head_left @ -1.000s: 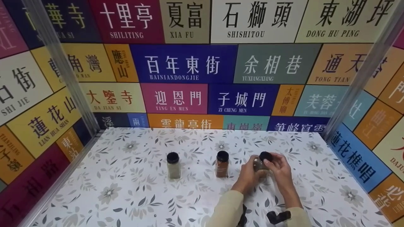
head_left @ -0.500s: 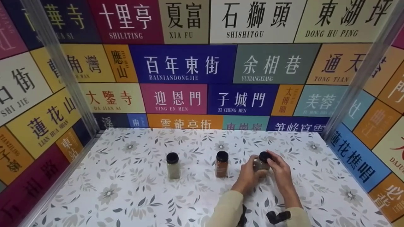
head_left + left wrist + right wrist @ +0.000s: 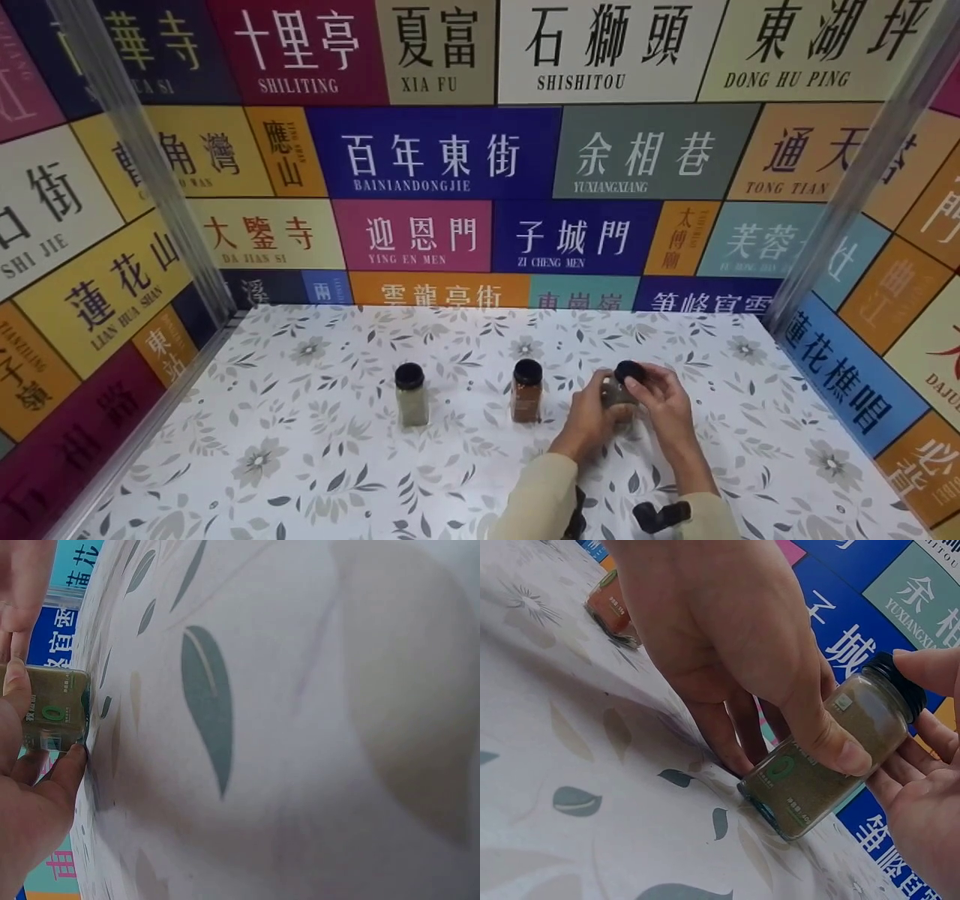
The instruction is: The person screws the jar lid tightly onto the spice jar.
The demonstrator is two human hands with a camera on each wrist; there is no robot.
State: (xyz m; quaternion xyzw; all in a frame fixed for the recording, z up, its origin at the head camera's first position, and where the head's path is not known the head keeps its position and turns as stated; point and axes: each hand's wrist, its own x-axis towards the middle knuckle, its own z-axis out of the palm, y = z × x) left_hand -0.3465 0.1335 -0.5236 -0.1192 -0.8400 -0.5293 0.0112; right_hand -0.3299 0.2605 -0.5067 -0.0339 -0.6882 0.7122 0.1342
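Observation:
A square glass spice jar (image 3: 802,802) of brownish-green powder stands on the table at the right, its black cap (image 3: 900,690) on top. My left hand (image 3: 589,421) holds the jar's body, thumb across the front in the right wrist view. My right hand (image 3: 667,405) pinches the black cap between thumb and fingers. In the left wrist view the jar (image 3: 56,709) has its base at the tabletop, and the cap is out of frame. To the left stand a jar of reddish-brown powder (image 3: 527,401) and a jar of pale green powder (image 3: 412,401), both black-capped and untouched.
The table (image 3: 300,480) wears a white cover with grey leaves and flowers. Walls of coloured sign panels (image 3: 435,150) enclose its back and sides. Clear strips (image 3: 161,165) run up both back corners.
The right hand's fingers shifted around the cap: half a second ago the thumb was lower behind it, and now it presses the cap's front again. The left hand and jar stayed in place.

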